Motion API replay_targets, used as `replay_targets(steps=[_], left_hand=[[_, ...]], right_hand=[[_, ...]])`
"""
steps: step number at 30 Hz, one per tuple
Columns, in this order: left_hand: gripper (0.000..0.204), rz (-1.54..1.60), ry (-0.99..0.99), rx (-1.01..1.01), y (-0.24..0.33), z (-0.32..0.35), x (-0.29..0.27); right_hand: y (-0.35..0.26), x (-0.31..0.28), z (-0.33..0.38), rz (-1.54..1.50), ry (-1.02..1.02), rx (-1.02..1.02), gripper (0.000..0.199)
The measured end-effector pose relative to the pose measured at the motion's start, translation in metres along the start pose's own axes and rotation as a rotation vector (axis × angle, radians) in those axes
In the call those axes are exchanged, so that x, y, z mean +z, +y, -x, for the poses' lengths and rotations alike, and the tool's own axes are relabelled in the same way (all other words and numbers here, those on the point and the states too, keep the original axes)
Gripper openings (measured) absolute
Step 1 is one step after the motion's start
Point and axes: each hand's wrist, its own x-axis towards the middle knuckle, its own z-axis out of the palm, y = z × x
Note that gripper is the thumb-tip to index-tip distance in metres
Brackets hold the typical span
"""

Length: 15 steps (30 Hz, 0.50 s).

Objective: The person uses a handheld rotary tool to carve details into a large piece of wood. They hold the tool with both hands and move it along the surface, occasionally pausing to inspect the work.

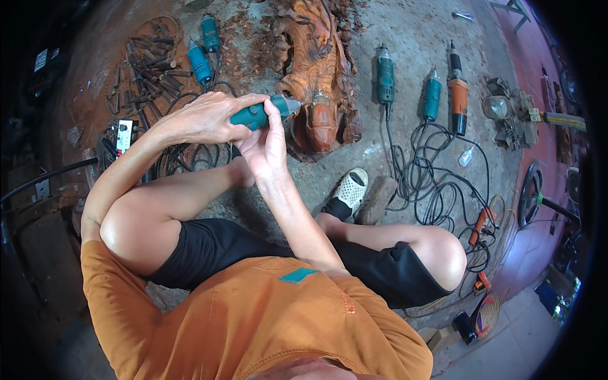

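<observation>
A green handheld die grinder (250, 117) lies across both palms, its dark nose pointing right. My left hand (206, 117) wraps its body from above, with the index finger stretched along it. From below, my right hand (266, 149) cups the grinder, thumb up against its front end. Just beyond the nose is a brown carved wooden figure (313, 69), lying lengthwise away from me on the concrete. A metallic tip shows over the rounded near end of the carving; I cannot tell whether it touches the wood.
Chisels (149, 76) lie heaped at the far left near two green grinders (199, 63). On the right stand another green grinder (385, 76), a second one (432, 95) and an orange grinder (458, 98), with tangled black cables (430, 171). A wood block (379, 199) lies beside my white shoe (351, 190).
</observation>
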Motion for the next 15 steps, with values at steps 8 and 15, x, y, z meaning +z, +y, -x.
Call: replay_targets(steps=[8, 15], left_hand=[[0.088, 0.023, -0.091, 0.037, -0.014, 0.012, -0.004], [0.094, 0.032, -0.126, 0.105, -0.011, 0.016, -0.005]], right_hand=[[0.017, -0.005, 0.010, -0.045, 0.027, 0.014, 0.041], [0.020, 0.000, 0.020, -0.014, 0.028, -0.025, 0.038]])
